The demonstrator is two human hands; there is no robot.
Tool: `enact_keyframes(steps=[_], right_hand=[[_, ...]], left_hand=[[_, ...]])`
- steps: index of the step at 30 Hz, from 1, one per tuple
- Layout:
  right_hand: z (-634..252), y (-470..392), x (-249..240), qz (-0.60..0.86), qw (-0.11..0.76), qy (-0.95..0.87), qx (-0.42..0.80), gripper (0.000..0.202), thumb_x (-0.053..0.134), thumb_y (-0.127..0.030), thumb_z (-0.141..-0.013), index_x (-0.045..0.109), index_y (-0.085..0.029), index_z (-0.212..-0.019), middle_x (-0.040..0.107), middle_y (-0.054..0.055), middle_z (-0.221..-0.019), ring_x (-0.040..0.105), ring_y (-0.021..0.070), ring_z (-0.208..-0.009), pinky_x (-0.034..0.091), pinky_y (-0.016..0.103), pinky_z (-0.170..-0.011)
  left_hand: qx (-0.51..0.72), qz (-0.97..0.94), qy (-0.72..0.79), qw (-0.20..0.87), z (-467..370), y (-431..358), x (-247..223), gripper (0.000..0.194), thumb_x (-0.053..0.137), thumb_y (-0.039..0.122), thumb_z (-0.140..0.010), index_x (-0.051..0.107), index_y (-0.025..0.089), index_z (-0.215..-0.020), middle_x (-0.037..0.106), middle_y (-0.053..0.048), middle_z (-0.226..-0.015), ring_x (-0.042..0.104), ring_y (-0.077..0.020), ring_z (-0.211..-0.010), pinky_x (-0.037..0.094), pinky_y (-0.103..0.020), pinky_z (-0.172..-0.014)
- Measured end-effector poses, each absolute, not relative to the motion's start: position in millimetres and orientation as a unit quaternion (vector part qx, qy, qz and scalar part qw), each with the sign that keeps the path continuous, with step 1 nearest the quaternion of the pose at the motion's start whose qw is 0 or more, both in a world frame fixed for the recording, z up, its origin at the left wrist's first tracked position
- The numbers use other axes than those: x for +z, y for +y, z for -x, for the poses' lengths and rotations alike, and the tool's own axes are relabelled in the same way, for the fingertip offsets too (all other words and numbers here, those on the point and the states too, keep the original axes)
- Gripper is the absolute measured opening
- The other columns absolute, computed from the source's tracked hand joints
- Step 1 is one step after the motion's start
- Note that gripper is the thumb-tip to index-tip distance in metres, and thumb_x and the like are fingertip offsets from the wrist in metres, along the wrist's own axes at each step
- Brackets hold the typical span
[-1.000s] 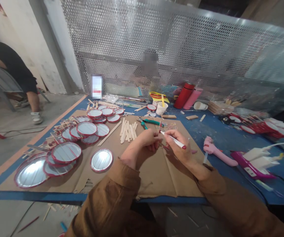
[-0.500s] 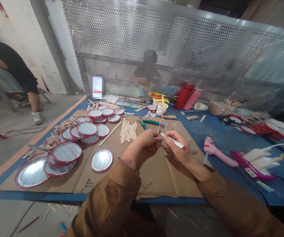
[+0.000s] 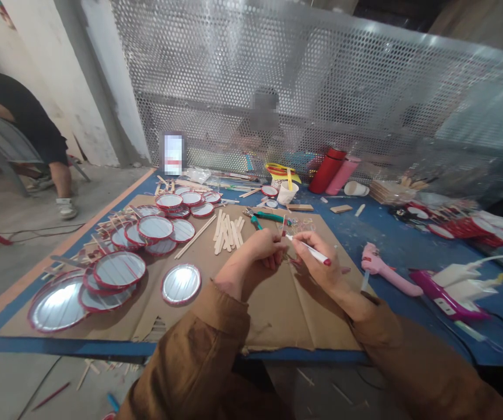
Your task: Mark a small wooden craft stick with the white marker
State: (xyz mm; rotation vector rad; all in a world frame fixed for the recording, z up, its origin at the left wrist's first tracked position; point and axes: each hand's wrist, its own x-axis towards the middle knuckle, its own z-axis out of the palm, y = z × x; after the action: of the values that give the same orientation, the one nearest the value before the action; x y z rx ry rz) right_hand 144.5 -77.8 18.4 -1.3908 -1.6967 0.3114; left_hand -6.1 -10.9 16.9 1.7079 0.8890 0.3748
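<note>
My right hand is closed around a white marker with a red end, its tip pointing left. Close against that tip, my left hand pinches a thin wooden stick that stands up from the fingers and looks partly red. The fingers hide the stick's lower part. Both hands are above the cardboard sheet. Beyond them lie green-handled pliers and a pile of flat wooden craft sticks. One round silvery disc with a red rim lies left of my left forearm.
Several more red-rimmed discs are heaped at left. A pink glue gun and a purple power strip with white plugs are at right. Behind stand a paper cup, a red bottle and a perforated metal screen. A person sits far left.
The marker tip has shifted very slightly beside the stick. Both hands keep nearly the same place and hold.
</note>
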Motion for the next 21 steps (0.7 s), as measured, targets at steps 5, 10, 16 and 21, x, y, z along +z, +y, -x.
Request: enact_keyframes(steps=[5,10,16,21], right_hand=[[-145.0,-77.7,17.8,0.553,0.449,-0.691,0.123,0.021,0.051,-0.04,-0.087,0.059,-0.021,-0.086,0.059,-0.001,-0.063,0.056,0.0146,-0.058,0.042,0.025,-0.055],[-147.0,-77.0,15.1,0.552,0.446,-0.693,0.129,0.023,0.05,-0.042,-0.089,0.059,-0.02,-0.088,0.059,-0.001,-0.065,0.057,0.0141,-0.059,0.043,0.025,-0.056],[-146.7,-77.4,15.9,0.552,0.442,-0.696,0.121,0.021,0.05,-0.041,-0.088,0.057,-0.021,-0.086,0.059,-0.001,-0.064,0.057,0.0149,-0.059,0.043,0.026,-0.056],[-145.4,-79.2,19.4,0.561,0.429,-0.697,0.124,0.02,0.05,-0.04,-0.088,0.058,-0.021,-0.086,0.058,-0.001,-0.062,0.056,0.0151,-0.058,0.043,0.026,-0.054]], left_hand=[[0.157,-0.725,0.376,0.555,6.9,-12.2,19.0,0.021,0.046,0.021,-0.085,0.055,0.012,-0.069,0.053,0.001,-0.048,0.049,-0.0075,-0.036,0.039,-0.017,-0.04],[0.157,-0.724,0.376,0.557,6.6,-12.2,18.7,0.023,0.045,0.021,-0.086,0.053,0.013,-0.066,0.053,0.001,-0.048,0.048,-0.0069,-0.035,0.037,-0.016,-0.038],[0.146,-0.726,0.386,0.55,5.0,-12.1,19.9,0.022,0.044,0.019,-0.085,0.054,0.013,-0.066,0.054,0.0,-0.048,0.049,-0.0078,-0.035,0.038,-0.017,-0.039],[0.148,-0.724,0.383,0.554,5.9,-13.7,24.0,0.022,0.045,0.021,-0.085,0.057,0.012,-0.069,0.054,0.0,-0.048,0.049,-0.0083,-0.036,0.04,-0.019,-0.04]])
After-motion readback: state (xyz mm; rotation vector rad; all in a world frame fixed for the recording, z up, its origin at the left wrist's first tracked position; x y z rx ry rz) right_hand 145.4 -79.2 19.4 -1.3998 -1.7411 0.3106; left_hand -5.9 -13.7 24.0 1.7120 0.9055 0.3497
